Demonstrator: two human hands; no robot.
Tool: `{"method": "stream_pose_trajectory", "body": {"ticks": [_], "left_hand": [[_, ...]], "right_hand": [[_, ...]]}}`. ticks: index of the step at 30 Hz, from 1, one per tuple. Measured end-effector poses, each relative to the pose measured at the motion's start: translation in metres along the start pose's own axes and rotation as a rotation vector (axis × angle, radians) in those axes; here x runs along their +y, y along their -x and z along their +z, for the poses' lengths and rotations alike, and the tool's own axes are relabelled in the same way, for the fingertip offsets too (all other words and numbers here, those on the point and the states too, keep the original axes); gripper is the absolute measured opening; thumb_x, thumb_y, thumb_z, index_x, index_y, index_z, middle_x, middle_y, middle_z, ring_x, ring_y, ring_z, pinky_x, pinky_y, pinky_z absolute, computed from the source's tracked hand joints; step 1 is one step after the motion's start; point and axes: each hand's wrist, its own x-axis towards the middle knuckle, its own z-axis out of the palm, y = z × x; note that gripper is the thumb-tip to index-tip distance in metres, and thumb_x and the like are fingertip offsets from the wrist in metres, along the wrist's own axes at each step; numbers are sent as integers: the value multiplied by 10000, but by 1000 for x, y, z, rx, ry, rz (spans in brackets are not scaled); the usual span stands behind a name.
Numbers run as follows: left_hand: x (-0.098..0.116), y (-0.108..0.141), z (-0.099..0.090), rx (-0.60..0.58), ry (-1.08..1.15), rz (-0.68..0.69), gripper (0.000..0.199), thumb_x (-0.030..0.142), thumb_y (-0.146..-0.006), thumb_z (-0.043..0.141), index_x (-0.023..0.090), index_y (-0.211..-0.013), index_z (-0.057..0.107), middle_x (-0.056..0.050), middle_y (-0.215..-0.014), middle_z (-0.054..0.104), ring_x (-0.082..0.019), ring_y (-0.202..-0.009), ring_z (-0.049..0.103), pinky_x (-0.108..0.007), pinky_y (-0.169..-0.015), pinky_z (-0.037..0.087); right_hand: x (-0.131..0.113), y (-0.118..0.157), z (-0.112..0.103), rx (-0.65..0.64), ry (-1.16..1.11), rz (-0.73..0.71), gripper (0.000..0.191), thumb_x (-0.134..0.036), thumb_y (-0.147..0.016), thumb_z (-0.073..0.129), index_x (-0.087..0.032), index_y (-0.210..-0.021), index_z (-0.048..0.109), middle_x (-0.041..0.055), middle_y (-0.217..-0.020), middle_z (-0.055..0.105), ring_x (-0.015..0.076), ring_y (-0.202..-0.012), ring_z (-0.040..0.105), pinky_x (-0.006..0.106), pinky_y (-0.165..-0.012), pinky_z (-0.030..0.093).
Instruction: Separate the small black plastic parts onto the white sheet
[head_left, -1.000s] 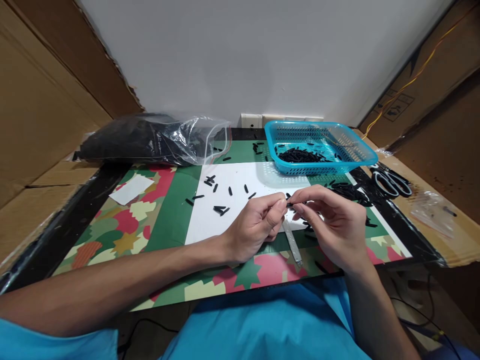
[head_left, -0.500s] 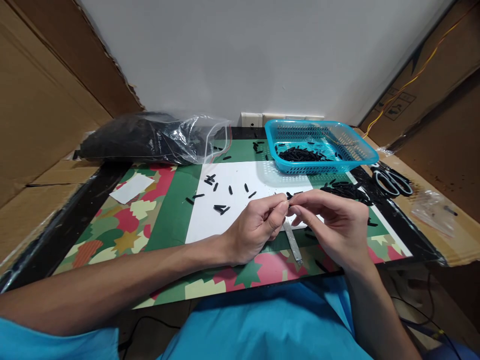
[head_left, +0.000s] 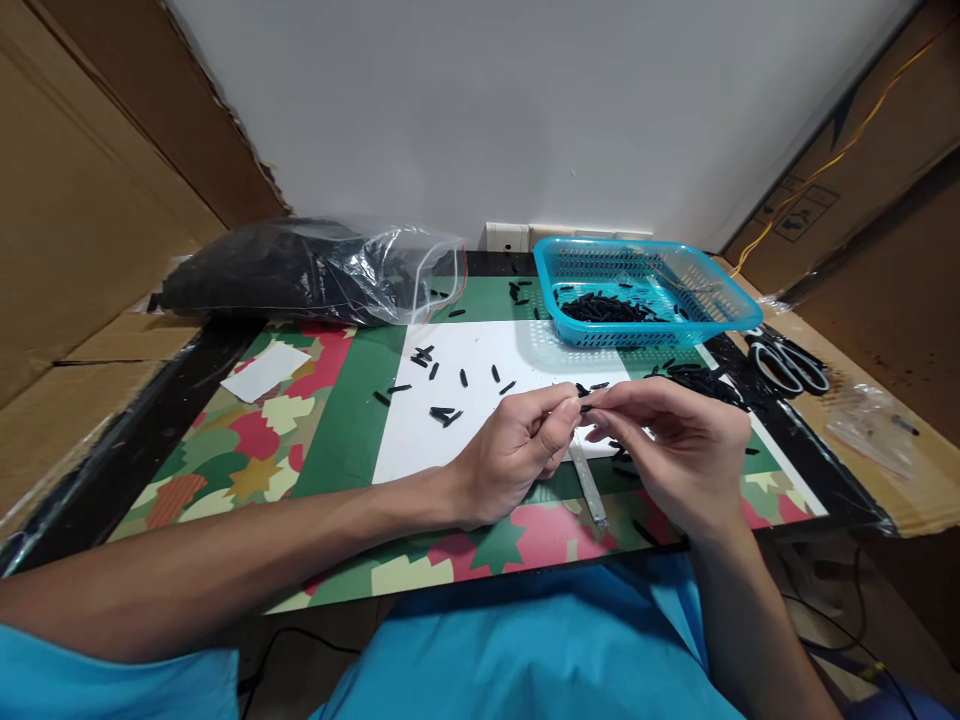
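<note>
My left hand is closed in a fist, its thumb pressed on the index finger; what lies inside the pinch is hidden. Against its fingertips, my right hand pinches a small black elongated piece between thumb and fingers. Below the hands, a flat grey metal-looking strip slants toward the table's front edge; its upper end is hidden, and I cannot tell whether a hand touches it. Loose black pieces are scattered on the white sheet. A pile of them lies behind my right hand.
A blue plastic basket with black pieces stands at the back right. A clear zip bag full of dark material lies back left. Scissors and a small plastic bag rest at the right. A white paper piece lies left.
My right hand has shifted slightly to the right, and more of the small black piece shows between the fingertips. The left hand keeps its closed shape. The whole view has moved slightly.
</note>
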Motion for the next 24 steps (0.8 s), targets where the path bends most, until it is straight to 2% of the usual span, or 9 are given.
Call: {"method": "stream_pose_trajectory", "body": {"ticks": [6,13,17,21,24], "left_hand": [[1,0,0,7,-38,44,447,511,-1131,488,222,-794,443,94,-586,404,-76,-514,339,-251,-530,304],[1,3,1,17,-162,100,419,489,-1140,453,219,-820,471,80,-615,426,-93,-554,368,-262,-561,327],[2,2,1,3,-183,113,412,473,-1142,445,220,-817,471,78,-619,422,-96,-558,362,-264,-566,330],[4,2,0,-11,-188,139,397,424,-1148,443,220,-808,459,80,-622,412,-92,-559,355,-263,-569,326],[1,2,-1,-43,-215,216,365,365,-1151,439,217,-818,461,81,-642,395,-87,-562,345,-256,-573,327]], "right_hand": [[0,0,0,12,26,-38,197,-97,-939,834,-273,-1019,872,-18,-941,868,138,-752,796,236,-722,685],[-2,1,1,5,-55,12,205,-87,-932,832,-272,-1006,876,-22,-931,859,137,-723,791,205,-590,659],[-3,0,2,1,-62,14,202,-74,-916,841,-263,-979,869,-18,-937,852,143,-761,791,207,-613,664],[-2,-1,0,-38,-95,7,193,-73,-919,832,-253,-985,853,-1,-956,837,160,-790,776,230,-610,670],[-3,-1,-3,-94,-109,30,128,-113,-970,793,-238,-977,821,21,-957,807,170,-818,759,250,-631,661]]}}
